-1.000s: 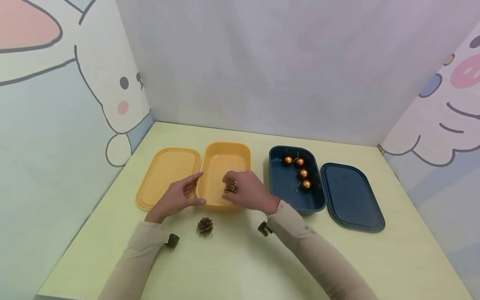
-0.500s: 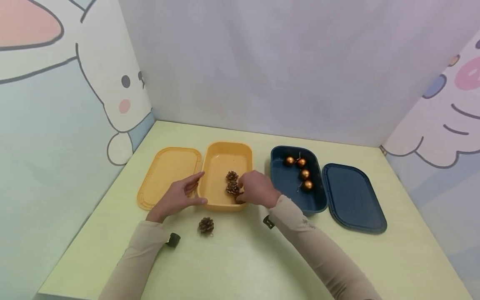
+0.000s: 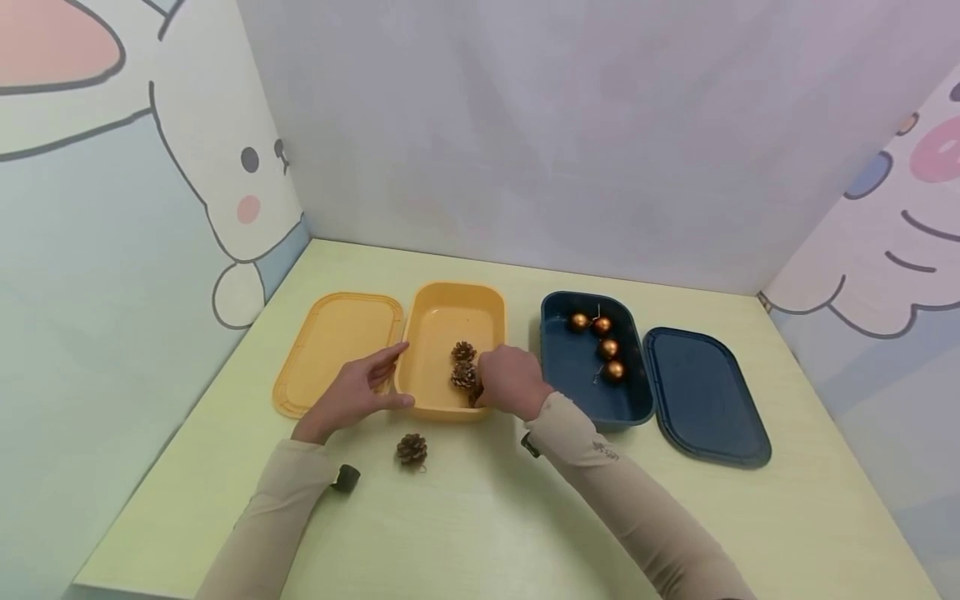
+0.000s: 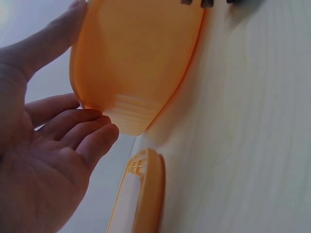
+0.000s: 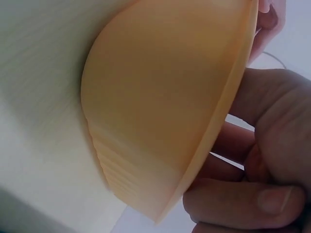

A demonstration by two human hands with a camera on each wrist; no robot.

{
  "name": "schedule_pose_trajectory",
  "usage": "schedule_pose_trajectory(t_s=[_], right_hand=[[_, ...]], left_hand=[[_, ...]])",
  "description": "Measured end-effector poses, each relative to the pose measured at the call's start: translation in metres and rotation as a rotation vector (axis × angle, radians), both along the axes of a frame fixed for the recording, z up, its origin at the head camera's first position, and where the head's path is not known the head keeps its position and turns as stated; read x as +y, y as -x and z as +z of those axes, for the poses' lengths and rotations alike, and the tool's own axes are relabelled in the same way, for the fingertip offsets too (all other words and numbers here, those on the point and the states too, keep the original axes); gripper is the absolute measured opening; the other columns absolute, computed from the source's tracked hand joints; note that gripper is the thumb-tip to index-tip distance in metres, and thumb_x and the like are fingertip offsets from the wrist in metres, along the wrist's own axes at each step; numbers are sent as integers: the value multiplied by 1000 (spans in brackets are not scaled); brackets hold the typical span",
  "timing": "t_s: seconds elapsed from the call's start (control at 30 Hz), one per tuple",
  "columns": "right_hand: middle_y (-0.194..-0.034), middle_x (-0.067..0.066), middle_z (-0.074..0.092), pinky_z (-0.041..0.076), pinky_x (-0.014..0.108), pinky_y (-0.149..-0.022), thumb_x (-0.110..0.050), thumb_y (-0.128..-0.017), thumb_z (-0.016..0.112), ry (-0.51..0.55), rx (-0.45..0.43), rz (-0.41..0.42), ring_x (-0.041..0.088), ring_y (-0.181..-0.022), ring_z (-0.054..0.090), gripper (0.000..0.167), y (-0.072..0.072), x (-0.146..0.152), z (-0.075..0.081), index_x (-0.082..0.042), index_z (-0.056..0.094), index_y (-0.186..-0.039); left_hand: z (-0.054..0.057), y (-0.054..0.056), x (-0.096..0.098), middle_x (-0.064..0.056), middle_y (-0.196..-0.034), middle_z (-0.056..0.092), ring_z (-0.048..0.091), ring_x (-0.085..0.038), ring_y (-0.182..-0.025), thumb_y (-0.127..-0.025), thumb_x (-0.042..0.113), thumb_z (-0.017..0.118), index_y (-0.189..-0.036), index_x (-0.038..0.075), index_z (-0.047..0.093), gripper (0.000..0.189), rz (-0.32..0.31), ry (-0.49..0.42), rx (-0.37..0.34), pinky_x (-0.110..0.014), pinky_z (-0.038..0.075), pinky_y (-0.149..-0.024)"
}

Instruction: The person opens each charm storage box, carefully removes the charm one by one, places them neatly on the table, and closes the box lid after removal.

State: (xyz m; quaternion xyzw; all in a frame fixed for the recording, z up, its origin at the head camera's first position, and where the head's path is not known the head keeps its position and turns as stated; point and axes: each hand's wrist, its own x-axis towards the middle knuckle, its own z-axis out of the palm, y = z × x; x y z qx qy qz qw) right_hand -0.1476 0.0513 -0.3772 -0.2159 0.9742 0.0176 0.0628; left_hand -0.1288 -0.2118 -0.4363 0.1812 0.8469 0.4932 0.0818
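My left hand (image 3: 352,400) rests at the near left corner of the yellow box (image 3: 427,329), thumb and fingers spread. In the left wrist view its fingertips touch the rim of the box. My right hand (image 3: 513,382) reaches over the near right rim, fingers curled down around a brown pine cone (image 3: 474,395) that they mostly cover. Beside it in the box lie a second pine cone (image 3: 463,376) and a third one (image 3: 463,352). Another loose pine cone (image 3: 412,450) sits on the table in front. The right wrist view hides the fingertips behind the box wall.
A yellow lid (image 3: 337,350) lies left of the yellow box. To the right stands a dark blue box (image 3: 570,383) with several copper baubles (image 3: 608,348), and beyond it a dark blue lid (image 3: 705,396). A wall (image 3: 525,150) closes the table's far side.
My right hand has left one pine cone in the yellow box and shifted right and nearer to another cone by the near right corner. The left hand stays put.
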Motion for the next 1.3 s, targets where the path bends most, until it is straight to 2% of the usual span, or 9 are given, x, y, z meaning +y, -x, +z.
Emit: schedule_pose_trajectory(t_s=[0.13, 0.4, 0.83, 1.07, 1.23, 1.3], right_hand=[[-70, -2, 69, 53, 34, -53, -29, -74, 89, 61, -31, 0, 14, -64, 59, 19, 1, 0, -1, -20, 74, -69], [-81, -7, 74, 46, 23, -57, -20, -78, 85, 253, -170, -3, 10, -68, 59, 5, 3, 6, 2, -22, 81, -79], [-76, -7, 73, 47, 21, -60, -20, -79, 84, 429, -210, -24, 9, -70, 61, 6, 1, 16, 4, -21, 79, -83], [-91, 0, 79, 54, 22, -63, -22, -81, 84, 589, -241, -27, 11, -83, 70, 12, 0, 24, 4, -19, 78, -91], [-97, 4, 79, 55, 24, -68, -20, -83, 81, 638, -269, -10, 18, -91, 74, 11, 0, 28, 4, -19, 75, -93], [-99, 5, 79, 56, 25, -65, -19, -85, 80, 655, -290, -15, 20, -90, 74, 11, 0, 29, 4, -19, 74, -95]], left_hand=[[1, -1, -1, -11, -164, 33, 40, -34, -146, -84, 34, 81, -158, 10, 33, 91, 0, 4, -3, -47, 39, -115], [2, -2, -2, -10, -164, 33, 40, -34, -146, -83, 36, 82, -158, 10, 33, 93, 5, 5, -8, -47, 39, -114], [1, -1, -1, -11, -164, 32, 40, -34, -147, -85, 34, 81, -158, 10, 33, 90, -7, -2, -13, -47, 39, -115], [2, -1, 0, -11, -164, 33, 40, -34, -147, -85, 34, 81, -158, 10, 33, 90, -10, 2, -10, -47, 39, -115], [4, -1, 0, -11, -165, 32, 40, -35, -147, -85, 34, 81, -158, 10, 33, 91, -12, 12, -10, -47, 39, -115], [3, 0, 0, -11, -165, 32, 40, -34, -147, -85, 34, 81, -158, 10, 33, 91, -12, 16, -12, -47, 39, -115]])
